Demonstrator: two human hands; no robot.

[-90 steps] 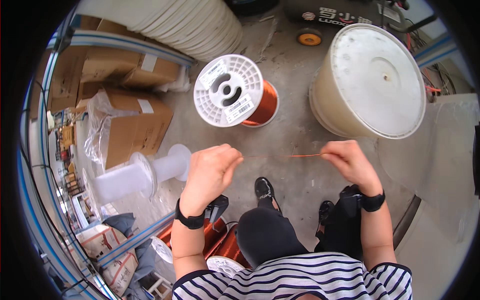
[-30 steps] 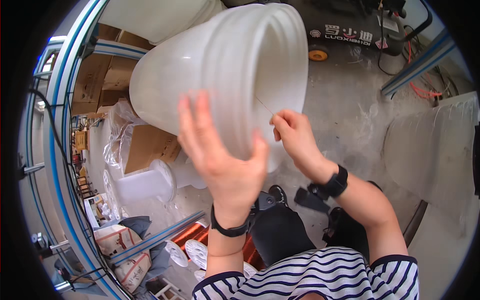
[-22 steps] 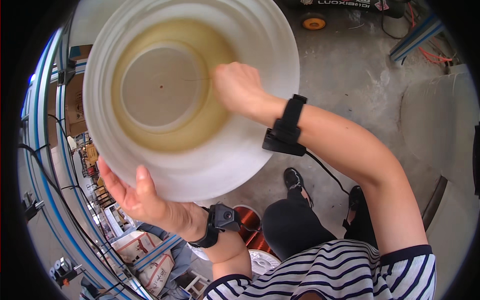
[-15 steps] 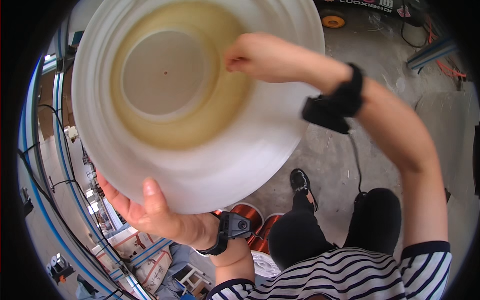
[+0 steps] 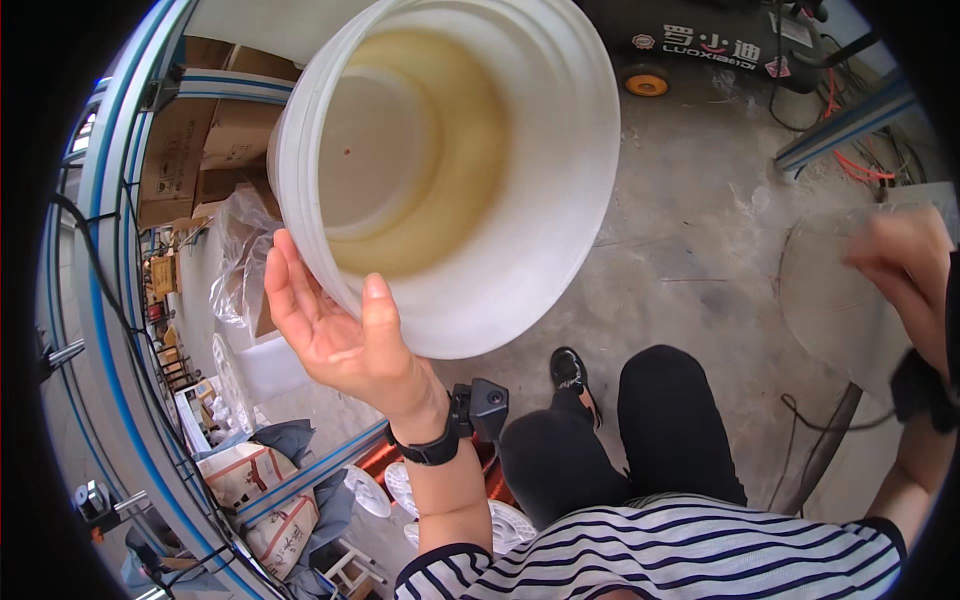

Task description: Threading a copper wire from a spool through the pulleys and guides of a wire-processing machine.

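"Since half a second ago, the right hand (image 5: 905,265) has swung out of the white bucket (image 5: 550,200) to the far right, and the bucket's mouth has turned more to the right."

"Where's the bucket?"

"Tilted on its side, toward the floor's (image 5: 690,340) far left edge, in front of the cardboard boxes (image 5: 240,130). The left hand (image 5: 345,350) holds its lower left rim: fingers spread wide behind, thumb over the lip."

"And the other hand?"

"Fingers curled, but it's blurred; I can't tell whether they hold anything."

"How would the bucket handle?"

"Light for its bulk, I'd guess: stiff plastic, fairly tough, maybe slippery on the smooth wall. I'd take it by the ridged rim, one hand on each side."

"Any writing?"

"Pale lettering and a round badge on the black tank (image 5: 690,45), plus print on the boxes. I see no label on the bucket."
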